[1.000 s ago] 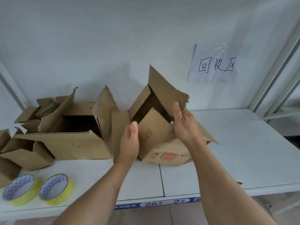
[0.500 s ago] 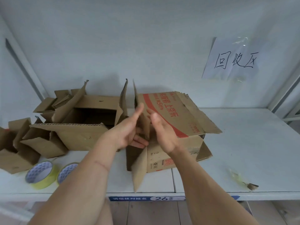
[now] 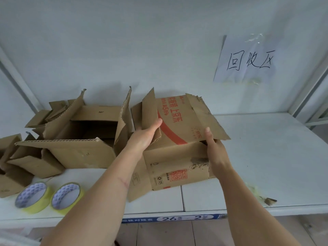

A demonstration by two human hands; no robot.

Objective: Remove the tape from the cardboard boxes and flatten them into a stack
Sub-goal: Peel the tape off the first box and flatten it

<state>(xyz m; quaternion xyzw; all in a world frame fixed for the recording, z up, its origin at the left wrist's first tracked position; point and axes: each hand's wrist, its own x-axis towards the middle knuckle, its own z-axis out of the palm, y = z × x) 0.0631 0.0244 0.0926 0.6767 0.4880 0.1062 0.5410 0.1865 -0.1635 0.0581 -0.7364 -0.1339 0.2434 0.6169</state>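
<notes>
Between both hands, left grip [image 3: 143, 137] and right grip [image 3: 215, 150] clasp the printed box [image 3: 177, 157].

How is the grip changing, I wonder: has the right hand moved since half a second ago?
Yes. The right hand moved rightward, from about over the shelf seam to the right flap of the printed box.

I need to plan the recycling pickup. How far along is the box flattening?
Early. No flat stack shows. A peeled tape scrap lies on the shelf. The left hand and right hand grip the red-printed box, not flat yet. The large open box and smaller boxes remain.
</notes>
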